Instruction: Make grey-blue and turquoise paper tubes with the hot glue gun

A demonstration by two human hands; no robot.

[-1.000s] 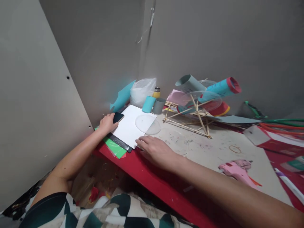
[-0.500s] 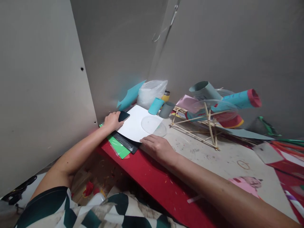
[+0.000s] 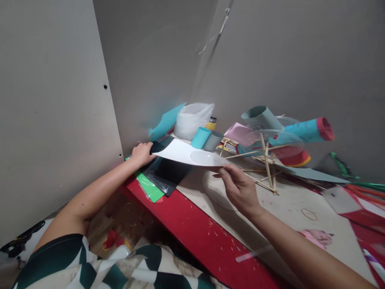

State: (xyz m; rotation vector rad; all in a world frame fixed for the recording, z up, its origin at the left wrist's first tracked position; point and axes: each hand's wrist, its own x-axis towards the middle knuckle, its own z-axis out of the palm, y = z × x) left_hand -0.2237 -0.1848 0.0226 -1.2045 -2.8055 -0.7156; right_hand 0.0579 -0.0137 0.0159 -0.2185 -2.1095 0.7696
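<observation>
In the head view my right hand [image 3: 240,188] pinches the near right edge of a sheet of white paper [image 3: 177,149], which is lifted and bowed above the table. A clear round plastic disc [image 3: 207,157] lies on the sheet. My left hand [image 3: 141,155] is closed around the near end of a dark smartphone [image 3: 157,148], by the paper's left edge. Beneath the raised sheet are a black plastic-wrapped pack [image 3: 165,174] and a green pack [image 3: 152,188]. Another clear disc [image 3: 216,192] lies on the table below my right hand.
A stick frame [image 3: 264,164] carries paper tubes and clear discs at the right. Behind the sheet stand a turquoise paper tube [image 3: 200,138], a grey tube [image 3: 214,141] and a white plastic bag [image 3: 191,122]. Grey walls [image 3: 156,60] enclose the corner; the red table edge [image 3: 198,220] is nearest me.
My right hand has moved right and up, raising the near edge of the white paper off the packs. The disc on it moved right with it. My left hand stays at the smartphone.
</observation>
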